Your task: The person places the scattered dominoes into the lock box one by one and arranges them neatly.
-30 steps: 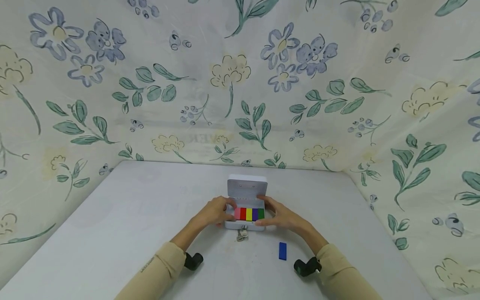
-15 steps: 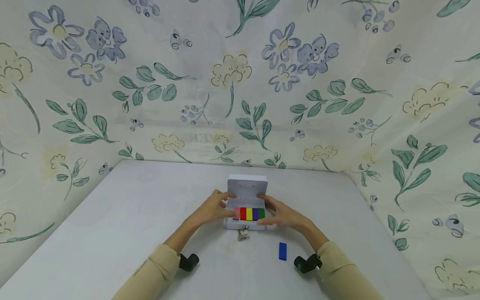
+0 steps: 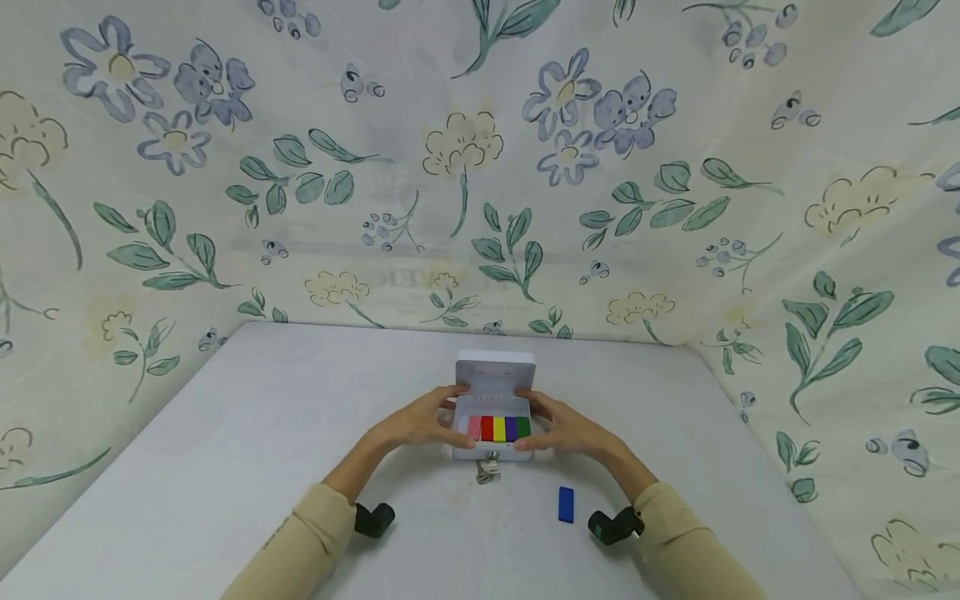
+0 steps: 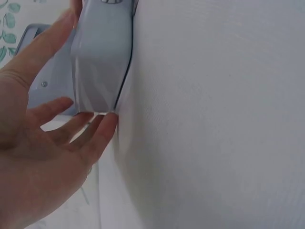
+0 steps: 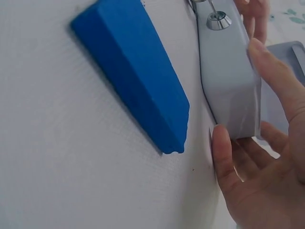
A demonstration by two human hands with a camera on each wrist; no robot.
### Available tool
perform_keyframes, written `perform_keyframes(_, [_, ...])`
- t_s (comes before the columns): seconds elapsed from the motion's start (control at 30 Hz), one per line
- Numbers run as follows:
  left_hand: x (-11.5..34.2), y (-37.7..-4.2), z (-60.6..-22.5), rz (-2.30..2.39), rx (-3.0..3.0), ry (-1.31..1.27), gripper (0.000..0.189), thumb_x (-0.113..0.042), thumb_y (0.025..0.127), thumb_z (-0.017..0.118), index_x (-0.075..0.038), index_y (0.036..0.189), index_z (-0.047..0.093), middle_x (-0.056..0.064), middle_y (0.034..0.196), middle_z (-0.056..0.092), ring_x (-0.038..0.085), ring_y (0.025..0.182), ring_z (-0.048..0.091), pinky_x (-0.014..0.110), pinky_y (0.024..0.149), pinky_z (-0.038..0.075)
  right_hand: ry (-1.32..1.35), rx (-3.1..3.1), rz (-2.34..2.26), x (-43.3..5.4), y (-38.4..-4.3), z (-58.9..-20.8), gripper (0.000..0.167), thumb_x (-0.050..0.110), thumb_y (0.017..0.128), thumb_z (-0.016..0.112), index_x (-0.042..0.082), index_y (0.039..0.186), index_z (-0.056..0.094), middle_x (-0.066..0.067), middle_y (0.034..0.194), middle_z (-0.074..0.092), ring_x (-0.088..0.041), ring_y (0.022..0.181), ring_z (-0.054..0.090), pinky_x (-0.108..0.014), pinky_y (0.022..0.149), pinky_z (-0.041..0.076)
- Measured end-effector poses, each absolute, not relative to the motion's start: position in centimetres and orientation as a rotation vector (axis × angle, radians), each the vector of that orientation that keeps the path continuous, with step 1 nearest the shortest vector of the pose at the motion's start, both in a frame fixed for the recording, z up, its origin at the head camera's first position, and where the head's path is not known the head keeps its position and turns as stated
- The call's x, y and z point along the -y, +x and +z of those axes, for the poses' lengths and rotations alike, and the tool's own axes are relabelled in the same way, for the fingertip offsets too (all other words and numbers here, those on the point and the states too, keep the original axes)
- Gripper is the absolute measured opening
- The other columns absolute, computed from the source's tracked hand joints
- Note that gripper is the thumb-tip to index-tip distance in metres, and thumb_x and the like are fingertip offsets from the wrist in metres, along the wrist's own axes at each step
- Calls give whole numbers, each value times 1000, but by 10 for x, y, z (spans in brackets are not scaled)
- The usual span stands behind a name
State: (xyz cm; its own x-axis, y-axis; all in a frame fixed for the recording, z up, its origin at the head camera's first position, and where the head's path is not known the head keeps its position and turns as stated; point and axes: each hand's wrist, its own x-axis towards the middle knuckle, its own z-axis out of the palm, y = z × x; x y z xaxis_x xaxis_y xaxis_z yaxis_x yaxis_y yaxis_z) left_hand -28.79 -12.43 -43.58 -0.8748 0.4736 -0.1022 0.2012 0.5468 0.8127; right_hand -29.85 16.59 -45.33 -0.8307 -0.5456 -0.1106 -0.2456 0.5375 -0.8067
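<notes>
A small light-grey cash box stands on the table with its lid raised. Upright bars fill a row inside: pink, red, yellow, purple and green. From the left side my left hand grips the box, thumb along the front rim and fingers round the end, as the left wrist view shows. My right hand holds the opposite end likewise, thumb at the front. Keys hang from the front lock.
A blue bar with one rough end lies on the white table, in front of the box to the right. Behind the table hangs a floral cloth. Each wrist carries a black camera.
My left hand has drawn back from the pink bar, and its fingers and thumb now lie round the box's left end. The right hand has stayed nearly still.
</notes>
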Motion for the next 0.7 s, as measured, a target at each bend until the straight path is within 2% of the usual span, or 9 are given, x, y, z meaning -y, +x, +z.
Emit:
perform_keyframes(0.27, [128, -292, -436, 1245, -2402, 572, 98, -27, 74, 86, -8, 153, 30, 19, 154, 37, 39, 141, 38, 52, 113, 37, -659, -2440, -1205, -166, -297, -453, 92, 38, 81, 78, 20, 155, 27, -12, 163, 24, -40, 148, 27, -63, 116, 22])
perform_keyframes(0.5, [128, -293, -438, 1230, -2423, 542, 98, -27, 73, 87, -12, 153, 32, 18, 153, 38, 39, 139, 40, 53, 112, 38, -662, -2455, -1221, -165, -293, -452, 92, 39, 81, 79, 17, 155, 28, -11, 162, 25, -40, 146, 30, -64, 115, 26])
perform_keyframes(0.7, [130, -293, -441, 1267, -2397, 568, 95, -26, 75, 86, -13, 152, 33, 17, 156, 35, 40, 141, 39, 51, 113, 36, -642, -2484, -1221, -164, -290, -451, 91, 40, 80, 79, 20, 154, 30, -9, 161, 29, -39, 144, 34, -64, 113, 28])
